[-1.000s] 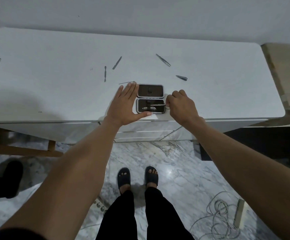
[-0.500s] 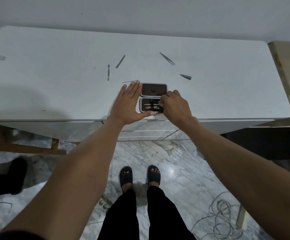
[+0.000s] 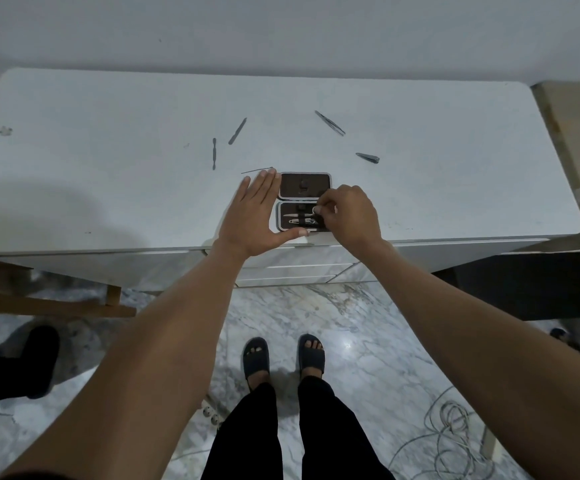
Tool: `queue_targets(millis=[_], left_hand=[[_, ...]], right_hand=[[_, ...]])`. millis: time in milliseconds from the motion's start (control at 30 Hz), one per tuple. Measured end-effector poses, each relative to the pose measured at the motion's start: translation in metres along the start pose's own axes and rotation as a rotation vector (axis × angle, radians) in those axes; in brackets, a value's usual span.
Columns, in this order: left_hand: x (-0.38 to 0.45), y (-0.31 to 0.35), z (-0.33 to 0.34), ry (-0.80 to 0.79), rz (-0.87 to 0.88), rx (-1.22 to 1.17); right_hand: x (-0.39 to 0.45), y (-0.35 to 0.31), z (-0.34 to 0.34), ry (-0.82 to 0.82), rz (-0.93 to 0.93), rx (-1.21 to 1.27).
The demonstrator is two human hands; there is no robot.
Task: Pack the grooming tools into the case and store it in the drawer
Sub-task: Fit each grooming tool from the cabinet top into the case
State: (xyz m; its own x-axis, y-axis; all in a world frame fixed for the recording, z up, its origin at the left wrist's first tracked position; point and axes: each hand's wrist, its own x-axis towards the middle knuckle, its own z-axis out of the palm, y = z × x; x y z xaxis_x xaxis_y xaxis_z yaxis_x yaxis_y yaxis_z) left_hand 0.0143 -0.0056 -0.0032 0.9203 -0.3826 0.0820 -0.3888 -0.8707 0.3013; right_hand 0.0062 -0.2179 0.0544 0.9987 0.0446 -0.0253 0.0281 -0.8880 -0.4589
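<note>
Head view: seating a tool in the open case at the bench front edge.
Left hand lies flat and spread, bracing the case; right hand pinches a small tool — slide it gently under its strap. Five loose tools wait behind.

Matt white tabletop, dull grey metal tools like the tweezers, glossy marble floor.

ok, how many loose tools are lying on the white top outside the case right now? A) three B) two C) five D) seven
C: five lie loose beyond the open case: a thin pin, a double-ended stick, a file, tweezers and a short wedge-shaped tool.
</note>
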Motion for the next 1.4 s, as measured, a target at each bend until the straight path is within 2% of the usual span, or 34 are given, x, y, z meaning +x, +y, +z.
queue_targets(millis=[233, 433, 767, 1100, 1400], left_hand=[[0.001, 0.0, -0.001, -0.021, -0.004, 0.011], [0.002, 0.0, -0.001, -0.025, -0.004, 0.009], [0.003, 0.0, 0.0, -0.014, -0.013, 0.009], [0.002, 0.0, 0.0, 0.007, -0.011, 0.011], [0.002, 0.001, -0.002, -0.002, -0.009, -0.008]], right_hand=[[0.027, 0.024, -0.012, 0.204, 0.241, 0.232], [0.055, 0.047, -0.018, 0.32, 0.349, 0.262], [0.092, 0.081, -0.012, 0.3, 0.471, 0.223], [0.088, 0.077, -0.012, 0.291, 0.452, 0.309], [0.06, 0.057, -0.028, 0.285, 0.304, 0.388]])
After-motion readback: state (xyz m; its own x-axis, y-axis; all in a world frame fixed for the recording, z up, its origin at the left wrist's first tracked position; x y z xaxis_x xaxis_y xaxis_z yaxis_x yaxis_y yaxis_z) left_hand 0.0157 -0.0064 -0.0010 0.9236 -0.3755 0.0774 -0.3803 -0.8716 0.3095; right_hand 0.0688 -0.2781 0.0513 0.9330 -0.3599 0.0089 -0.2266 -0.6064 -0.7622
